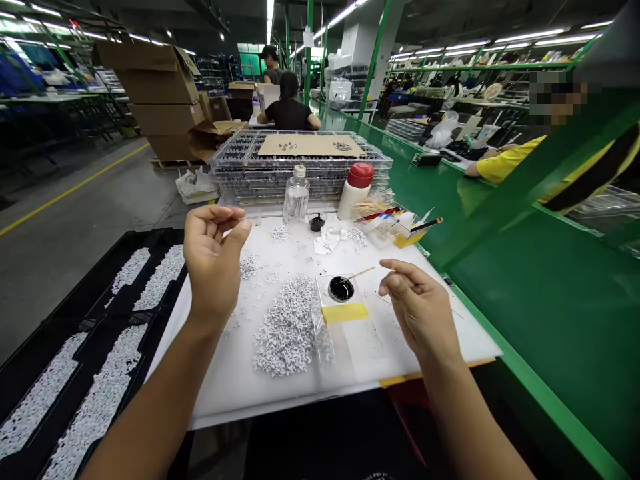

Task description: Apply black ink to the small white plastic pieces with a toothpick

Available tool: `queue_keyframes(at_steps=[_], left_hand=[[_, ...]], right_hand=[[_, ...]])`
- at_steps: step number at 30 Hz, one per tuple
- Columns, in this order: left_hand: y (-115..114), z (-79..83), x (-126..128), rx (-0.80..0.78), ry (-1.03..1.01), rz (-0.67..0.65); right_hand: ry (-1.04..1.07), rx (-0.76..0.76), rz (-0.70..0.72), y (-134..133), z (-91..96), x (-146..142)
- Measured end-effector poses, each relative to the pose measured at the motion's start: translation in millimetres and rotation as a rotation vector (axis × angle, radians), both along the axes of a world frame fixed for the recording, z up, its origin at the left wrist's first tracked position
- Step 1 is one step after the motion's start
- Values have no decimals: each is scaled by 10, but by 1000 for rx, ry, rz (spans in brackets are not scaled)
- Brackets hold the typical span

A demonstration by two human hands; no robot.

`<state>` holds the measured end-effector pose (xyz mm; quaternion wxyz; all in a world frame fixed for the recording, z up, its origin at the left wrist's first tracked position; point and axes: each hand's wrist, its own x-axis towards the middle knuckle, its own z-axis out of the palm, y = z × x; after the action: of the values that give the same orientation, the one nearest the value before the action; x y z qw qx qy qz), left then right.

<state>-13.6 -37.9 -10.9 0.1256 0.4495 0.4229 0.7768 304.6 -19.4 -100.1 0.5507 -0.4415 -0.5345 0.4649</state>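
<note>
Strip lights hang above green benches, grey floor.

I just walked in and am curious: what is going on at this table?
A person works over a white board. The left hand is raised with fingertips pinched; on what, I cannot tell. The right hand holds a thin stick pointing at a small dish of black liquid. A pile of small white parts lies between them.

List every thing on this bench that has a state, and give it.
clear bottle, upright, capped
red-capped bottle, upright, capped
small dish, open, holds black liquid
left hand, raised, fingertips pinched
right hand, pinching thin stick
black tray, compartments filled with white pieces
</note>
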Motion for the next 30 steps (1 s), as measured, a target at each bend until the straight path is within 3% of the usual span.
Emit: queue_keyframes(at_steps=[7,15,19,25,30], left_hand=[[-13,-92,38,-32,39,-40],[-66,-37,42,-86,22,-93],[-72,-33,48,-119,26,-102],[-115,-29,106,-182,50,-118],[-149,-24,165,-232,74,-112]], right_hand=[[11,-64,142,47,189,-160],[-69,-51,204,91,310,-215],[-152,-24,240,147,464,-196],[-314,2,444,332,807,-164],[-370,25,584,484,910,-176]])
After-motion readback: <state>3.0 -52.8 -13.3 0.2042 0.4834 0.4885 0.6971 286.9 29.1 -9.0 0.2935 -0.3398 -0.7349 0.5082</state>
